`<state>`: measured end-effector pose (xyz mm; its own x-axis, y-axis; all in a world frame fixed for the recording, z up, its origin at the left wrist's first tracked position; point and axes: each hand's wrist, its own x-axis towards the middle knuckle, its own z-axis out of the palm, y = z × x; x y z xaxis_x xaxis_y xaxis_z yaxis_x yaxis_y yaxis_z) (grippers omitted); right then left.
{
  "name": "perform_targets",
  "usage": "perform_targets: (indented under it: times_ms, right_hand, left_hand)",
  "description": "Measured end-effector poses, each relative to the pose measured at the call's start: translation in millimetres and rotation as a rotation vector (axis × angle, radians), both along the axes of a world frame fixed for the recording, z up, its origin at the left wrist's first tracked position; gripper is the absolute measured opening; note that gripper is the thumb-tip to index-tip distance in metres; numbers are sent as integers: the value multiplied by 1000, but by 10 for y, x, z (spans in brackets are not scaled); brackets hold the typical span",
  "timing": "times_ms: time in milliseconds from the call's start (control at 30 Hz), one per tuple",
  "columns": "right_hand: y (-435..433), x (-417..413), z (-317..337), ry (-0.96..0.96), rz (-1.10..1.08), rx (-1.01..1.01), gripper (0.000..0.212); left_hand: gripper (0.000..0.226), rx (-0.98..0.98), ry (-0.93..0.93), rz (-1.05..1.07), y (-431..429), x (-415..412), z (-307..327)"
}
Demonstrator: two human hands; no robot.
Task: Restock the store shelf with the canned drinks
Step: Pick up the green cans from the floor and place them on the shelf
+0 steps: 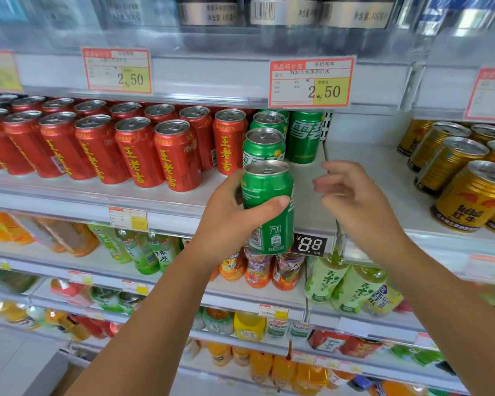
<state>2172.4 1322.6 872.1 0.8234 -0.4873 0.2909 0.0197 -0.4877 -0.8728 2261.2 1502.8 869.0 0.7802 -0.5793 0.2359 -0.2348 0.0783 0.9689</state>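
One green aluminium drink can, smooth and cylindrical with its long axis upright, is gripped round the middle by the left hand, thumb across the front. It is held at the front edge of the white shelf, just before a file of matching green cans. The right hand is slack, holds nothing and sits near the can's right side. Judgement: the left hand places it, moving forward.

upright green can, before shelf
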Motion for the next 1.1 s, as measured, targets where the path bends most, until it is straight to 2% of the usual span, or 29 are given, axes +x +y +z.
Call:
perform_targets:
  times_ms: [100, 167, 367, 400, 533, 733, 833, 933, 1033, 1100]
  right_hand:
    - [230, -323, 26, 95, 257, 42, 73]
    - [302, -341, 59, 103, 275, 29, 83]
    - [238, -262, 151, -16, -25, -14, 65]
    - [191, -217, 156, -10, -86, -42, 65]
    - [-14, 73, 138, 30, -244, -133, 71]
    - [-140, 470, 14, 41, -276, -143, 75]
    - [-166, 620, -58, 50, -278, -129, 84]
    - [-234, 624, -51, 77, -177, -71, 94]
    - [-385, 511, 19, 185, -22, -16, 90]
    - [-479, 466, 9, 210, -10, -25, 81]
  left_hand:
    - [50, -44, -45, 26, -130, -98, 76]
    - [52, -59, -84, 34, -238, -186, 122]
    - [67, -32, -187, 13, -386, -264, 135]
    - [66, -22, -232, 57, -353, -245, 120]
    - [47, 121, -477, 455, -132, -5, -108]
    - [73, 441, -643, 568, -94, 304, -402]
    - [81, 452, -642, 621, -209, 300, -371]
    - [86, 461, -657, 665, -323, 331, -310]
    - [82, 499, -679, 689, -362, 405, -288]
    - [78, 492, -700, 699, -370, 421, -314]
